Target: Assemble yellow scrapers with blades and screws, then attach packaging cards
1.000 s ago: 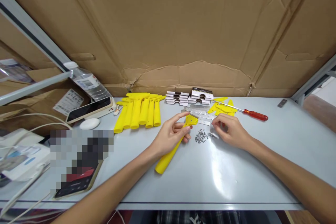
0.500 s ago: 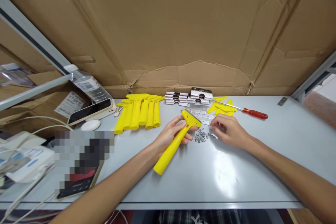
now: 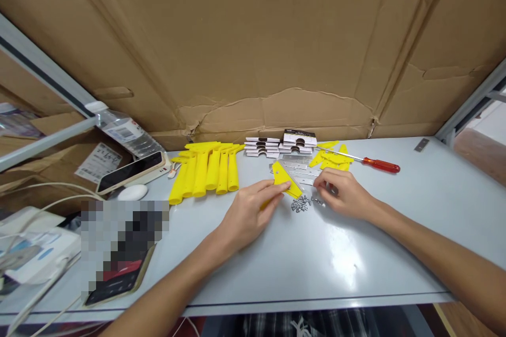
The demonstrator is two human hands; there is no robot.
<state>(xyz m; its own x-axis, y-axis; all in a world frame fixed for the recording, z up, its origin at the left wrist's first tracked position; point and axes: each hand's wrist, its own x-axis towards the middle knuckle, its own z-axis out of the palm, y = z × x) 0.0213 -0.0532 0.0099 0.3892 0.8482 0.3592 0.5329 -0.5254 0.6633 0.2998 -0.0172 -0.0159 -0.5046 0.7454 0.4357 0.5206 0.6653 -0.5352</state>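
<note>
My left hand [image 3: 253,213] is wrapped round a yellow scraper [image 3: 280,175], its wide triangular head showing past the fingertips and a metal blade edge along it. Most of the scraper's handle is hidden under the hand. To the right, my right hand [image 3: 343,195] is closed, thumb and fingertips together, just beside a few screws; whatever lies in the pinch cannot be made out. A small pile of screws and nuts [image 3: 300,204] lies between both hands. Behind them, flat metal blades [image 3: 302,170] rest on the table.
Several yellow scraper handles [image 3: 201,172] stand in a row at left. White card packs [image 3: 261,147], loose yellow triangular plates [image 3: 335,159] and a red-handled screwdriver [image 3: 381,166] lie along the back. Phones [image 3: 132,171], cables and a water bottle [image 3: 125,129] crowd the left side.
My left hand has turned over, so its back now faces up and the scraper's handle is covered. The right hand stays near the screws. The view has shifted slightly.
</note>
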